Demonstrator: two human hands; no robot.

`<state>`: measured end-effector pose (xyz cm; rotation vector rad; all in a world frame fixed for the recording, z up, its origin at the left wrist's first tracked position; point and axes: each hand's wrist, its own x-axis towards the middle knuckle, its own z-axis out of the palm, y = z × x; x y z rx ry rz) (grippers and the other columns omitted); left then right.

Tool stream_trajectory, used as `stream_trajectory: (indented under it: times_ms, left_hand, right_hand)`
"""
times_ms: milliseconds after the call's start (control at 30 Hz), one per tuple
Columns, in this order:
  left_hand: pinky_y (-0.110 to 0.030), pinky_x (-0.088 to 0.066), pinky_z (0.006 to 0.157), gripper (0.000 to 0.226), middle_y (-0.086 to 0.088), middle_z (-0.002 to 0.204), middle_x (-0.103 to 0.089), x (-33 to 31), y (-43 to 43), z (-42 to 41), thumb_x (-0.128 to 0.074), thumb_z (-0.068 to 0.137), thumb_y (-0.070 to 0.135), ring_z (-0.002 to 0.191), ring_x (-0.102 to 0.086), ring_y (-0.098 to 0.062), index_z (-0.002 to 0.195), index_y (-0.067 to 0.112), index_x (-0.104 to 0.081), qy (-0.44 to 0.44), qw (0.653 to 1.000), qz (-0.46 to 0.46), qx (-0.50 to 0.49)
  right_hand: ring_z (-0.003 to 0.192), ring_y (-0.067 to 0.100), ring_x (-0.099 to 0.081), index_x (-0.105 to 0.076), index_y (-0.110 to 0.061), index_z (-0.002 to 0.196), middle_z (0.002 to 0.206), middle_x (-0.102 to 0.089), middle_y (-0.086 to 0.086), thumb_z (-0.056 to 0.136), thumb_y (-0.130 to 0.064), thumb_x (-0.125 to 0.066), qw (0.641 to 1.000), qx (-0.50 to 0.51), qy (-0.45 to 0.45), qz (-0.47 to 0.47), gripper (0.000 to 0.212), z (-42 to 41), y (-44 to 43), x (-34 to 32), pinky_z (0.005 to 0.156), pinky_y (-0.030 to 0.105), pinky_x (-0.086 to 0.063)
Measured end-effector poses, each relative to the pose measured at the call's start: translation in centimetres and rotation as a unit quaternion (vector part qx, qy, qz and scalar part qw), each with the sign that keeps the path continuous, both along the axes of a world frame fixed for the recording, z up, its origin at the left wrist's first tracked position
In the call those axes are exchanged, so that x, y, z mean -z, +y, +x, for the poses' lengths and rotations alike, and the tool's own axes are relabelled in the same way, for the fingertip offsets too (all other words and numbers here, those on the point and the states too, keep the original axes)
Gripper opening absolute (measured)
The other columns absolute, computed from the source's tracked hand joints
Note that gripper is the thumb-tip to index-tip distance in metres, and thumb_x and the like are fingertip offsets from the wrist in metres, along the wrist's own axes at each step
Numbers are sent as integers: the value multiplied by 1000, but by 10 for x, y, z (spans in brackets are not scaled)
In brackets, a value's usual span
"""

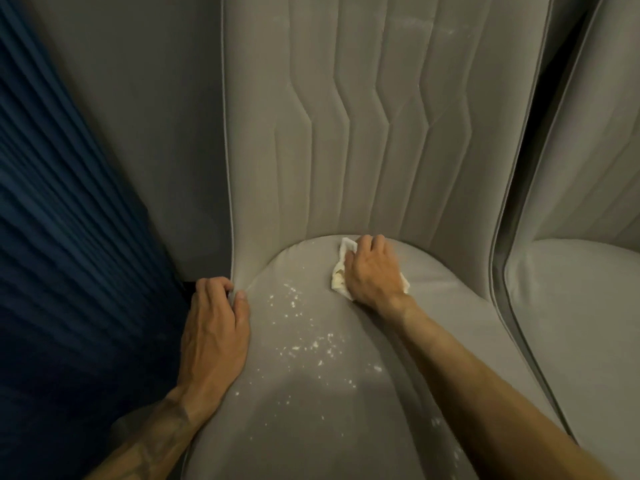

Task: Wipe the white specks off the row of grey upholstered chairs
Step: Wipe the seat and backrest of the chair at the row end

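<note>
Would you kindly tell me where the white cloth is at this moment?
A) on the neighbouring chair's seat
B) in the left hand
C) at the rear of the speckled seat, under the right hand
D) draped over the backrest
C: the right hand presses the cloth onto the seat just below the backrest, beyond the white specks.

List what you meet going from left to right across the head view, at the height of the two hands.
Blue pleated fabric → left hand, gripping the edge of the grey chair → white specks on its seat → right hand, over the cloth → neighbouring chair.
</note>
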<state>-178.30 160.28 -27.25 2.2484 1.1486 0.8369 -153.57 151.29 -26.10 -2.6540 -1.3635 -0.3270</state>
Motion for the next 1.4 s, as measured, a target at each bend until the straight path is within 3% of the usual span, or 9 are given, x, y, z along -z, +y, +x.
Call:
stream_trajectory:
  times_ms: [167, 233, 333, 533, 700, 900, 1067, 1267, 1400]
  left_hand:
    - [-49, -51, 73, 9, -1, 101, -45, 0, 1, -1, -45, 107, 27, 84, -51, -22, 103, 20, -41, 1, 1000, 4, -2]
    - [-49, -51, 72, 9, -1, 103, -44, 1, 0, -1, -45, 106, 28, 84, -52, -22, 104, 22, -40, -2, 1000, 4, 3]
    - [-49, -53, 74, 12, -1, 108, -42, 2, 1, -1, -48, 105, 29, 89, -54, -24, 106, 23, -38, 4, 1000, 2, 7]
    - [-49, -52, 74, 15, -1, 107, -42, 5, 5, -2, -50, 103, 31, 89, -53, -25, 105, 26, -36, 11, 1000, 12, 6]
    - [-51, -52, 75, 12, -2, 106, -43, 4, 4, -1, -47, 103, 30, 87, -53, -27, 104, 25, -36, 10, 1000, 5, 5]
    - [-49, -49, 74, 7, -6, 104, -46, 1, 3, -1, -47, 105, 20, 85, -53, -27, 103, 19, -41, 7, 1000, 8, -7]
    - [-53, -49, 81, 5, -9, 108, -48, 0, 3, 0, -41, 109, 17, 89, -52, -29, 109, 13, -45, 13, 1000, 4, -5]
    - [-52, -48, 81, 5, -10, 108, -48, 2, 3, -2, -40, 108, 16, 93, -52, -29, 109, 13, -45, 2, 1000, -4, 1]
    - [-49, -48, 80, 4, -7, 107, -47, 0, 3, -3, -40, 108, 15, 91, -51, -27, 109, 14, -44, 9, 1000, 3, 6]
  right_hand:
    - [90, 34, -50, -54, -5, 105, 103, -54, 19, 102, -30, -40, 981, -161, 80, 71, 28, -38, 8, 9, 80, 45, -40]
    - [99, 36, -50, -52, -5, 112, 111, -53, 20, 104, -30, -40, 987, -109, 98, 60, 29, -16, 5, 6, 85, 44, -36]
    - [111, 33, -46, -49, -6, 120, 122, -51, 17, 105, -28, -31, 999, 6, 35, -2, 32, 3, 18, 2, 90, 43, -34]
    - [93, 36, -50, -54, -2, 108, 107, -54, 22, 102, -28, -43, 972, -206, 101, 59, 28, -57, 26, 8, 82, 45, -37]
    - [110, 34, -47, -49, -4, 116, 119, -52, 19, 106, -28, -31, 998, -44, 37, -1, 32, -14, 35, -4, 90, 43, -33]
    - [92, 36, -50, -55, -3, 105, 104, -54, 22, 101, -29, -42, 965, -241, 93, 46, 30, -77, 35, 8, 81, 45, -38]
    - [108, 35, -48, -51, -3, 114, 117, -53, 20, 106, -29, -32, 994, -103, 39, 18, 33, -41, 48, -6, 90, 42, -31]
    - [90, 32, -48, -52, -7, 106, 106, -53, 17, 102, -32, -41, 954, -277, 110, 34, 28, -100, 30, 2, 82, 42, -38]
    - [105, 35, -48, -50, -4, 116, 118, -51, 20, 105, -31, -35, 984, -162, 76, 15, 33, -74, 50, -7, 92, 42, -36]
